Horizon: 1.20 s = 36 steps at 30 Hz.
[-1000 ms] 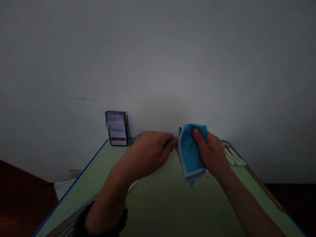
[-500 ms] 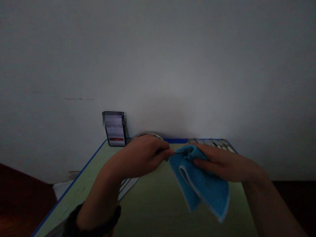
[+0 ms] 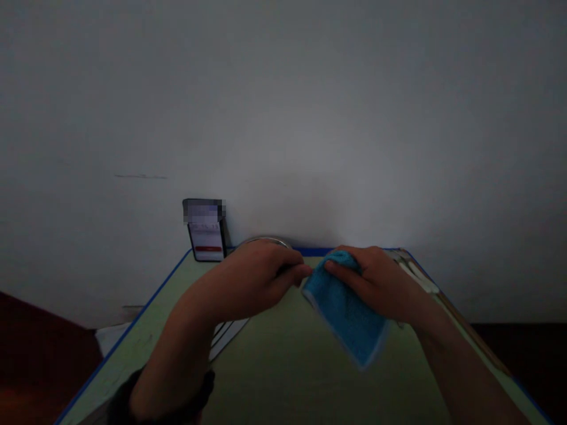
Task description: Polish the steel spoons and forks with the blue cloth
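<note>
In the head view, a blue cloth (image 3: pixel 348 316) with a pale border is held in the air above the pale green table (image 3: pixel 305 378), a little right of the middle. It is gripped by the right hand (image 3: pixel 376 277): the thumb is pressed on its upper part, while the lower corner is left hanging down. The fingertips of the left hand (image 3: pixel 270 274) are closed together just beside the upper left edge of the cloth; whether something thin is pinched between them cannot be told. A dark cuff (image 3: pixel 163 398) is worn on the left forearm. Behind the left hand, a curved metal rim (image 3: pixel 272 240) is partly hidden, and to its left a phone (image 3: pixel 207 239) with a lit screen is leaned against the grey wall (image 3: pixel 283 118). Under the left forearm, a flat pale object with dark stripes (image 3: pixel 229 333) is partly covered. Near the right edge of the table, some white handles (image 3: pixel 419 276) are seen, partly hidden by the right hand.
</note>
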Available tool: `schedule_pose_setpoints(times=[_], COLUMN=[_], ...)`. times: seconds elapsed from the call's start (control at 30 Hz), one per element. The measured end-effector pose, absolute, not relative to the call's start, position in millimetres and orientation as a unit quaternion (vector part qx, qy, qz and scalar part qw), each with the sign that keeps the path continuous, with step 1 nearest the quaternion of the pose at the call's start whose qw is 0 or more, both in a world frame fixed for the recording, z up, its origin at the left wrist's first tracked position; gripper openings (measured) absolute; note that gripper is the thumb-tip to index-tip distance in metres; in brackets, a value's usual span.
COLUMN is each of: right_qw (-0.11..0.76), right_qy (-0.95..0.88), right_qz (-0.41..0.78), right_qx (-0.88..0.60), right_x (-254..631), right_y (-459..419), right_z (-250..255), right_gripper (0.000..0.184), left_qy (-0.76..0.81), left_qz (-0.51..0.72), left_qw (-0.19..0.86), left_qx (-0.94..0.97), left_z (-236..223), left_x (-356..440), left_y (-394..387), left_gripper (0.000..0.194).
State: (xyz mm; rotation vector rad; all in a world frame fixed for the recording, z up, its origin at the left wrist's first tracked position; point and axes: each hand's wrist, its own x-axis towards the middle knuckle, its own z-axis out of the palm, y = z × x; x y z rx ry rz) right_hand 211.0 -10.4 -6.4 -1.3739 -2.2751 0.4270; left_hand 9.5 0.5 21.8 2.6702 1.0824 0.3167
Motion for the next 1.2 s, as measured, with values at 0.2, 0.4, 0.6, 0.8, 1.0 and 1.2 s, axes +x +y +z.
schedule_pose_setpoints(times=[0.2,0.4,0.6,0.8,1.0,1.2], right_qw=[0.208,0.219,0.222,0.239,0.309,0.303], right_qy=[-0.844,-0.844,-0.813,-0.766,-0.689,-0.708], right_qz=[0.188,0.258,0.300,0.389,0.441,0.407], right_qx=[-0.457,-0.416,-0.446,-0.452,-0.485,-0.491], right_x=[212,218,226,225,228,220], right_y=[-11,-14,-11,-6,-6,-7], right_z=[-7,2,-5,-15,-18,-17], right_gripper=[0.033,0.025,0.016,0.025,0.034,0.038], left_qy=[0.369,0.364,0.414,0.451,0.443,0.415], left_qz=[0.103,0.112,0.140,0.151,0.149,0.132], left_qw=[0.149,0.167,0.110,0.082,0.103,0.108], left_qx=[0.912,0.910,0.893,0.876,0.878,0.894], left_z=[30,31,26,28,28,27], left_x=[6,-4,-11,-14,-13,-7], left_y=[1,1,2,3,3,2], left_gripper=[0.032,0.032,0.032,0.035,0.033,0.034])
